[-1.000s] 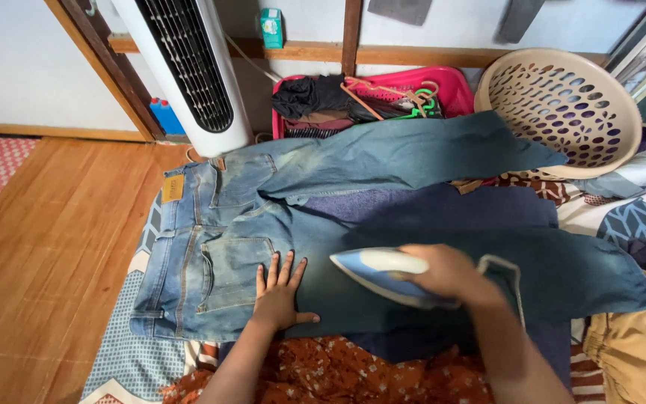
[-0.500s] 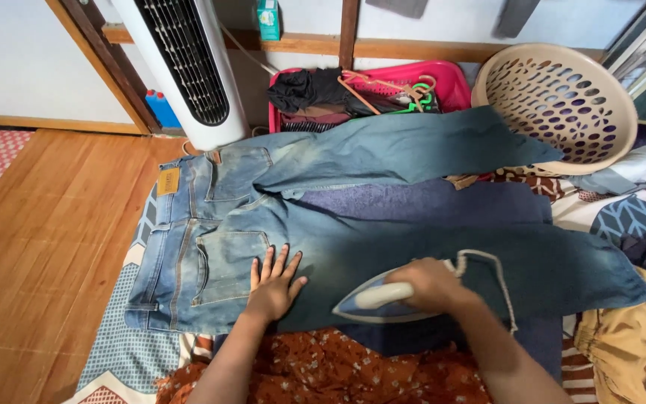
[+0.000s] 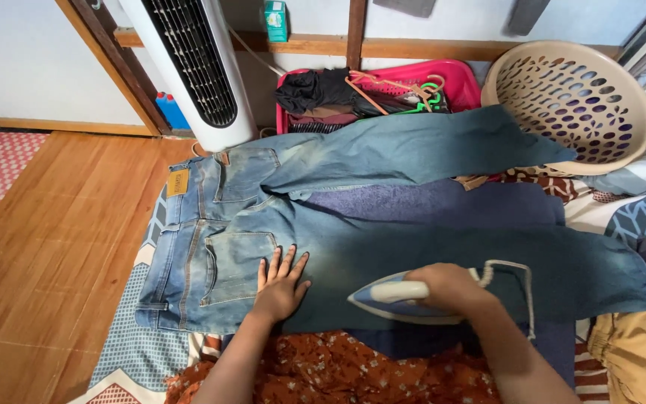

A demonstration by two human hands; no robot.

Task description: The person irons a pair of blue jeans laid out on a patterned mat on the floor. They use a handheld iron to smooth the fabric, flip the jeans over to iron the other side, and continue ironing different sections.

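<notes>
The left hand (image 3: 280,288) is pressing flat, fingers spread, on the jeans (image 3: 383,232) lying across the middle. At its three o'clock, the right hand (image 3: 450,288) is gripping the iron (image 3: 398,299) on the near leg.

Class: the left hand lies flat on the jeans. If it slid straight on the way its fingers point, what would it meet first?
Probably only more of the jeans: the left hand points toward the upper trouser leg.

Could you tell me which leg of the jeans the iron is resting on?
The near leg, closest to the person; the iron sits on it, while the far leg lies untouched.
</notes>
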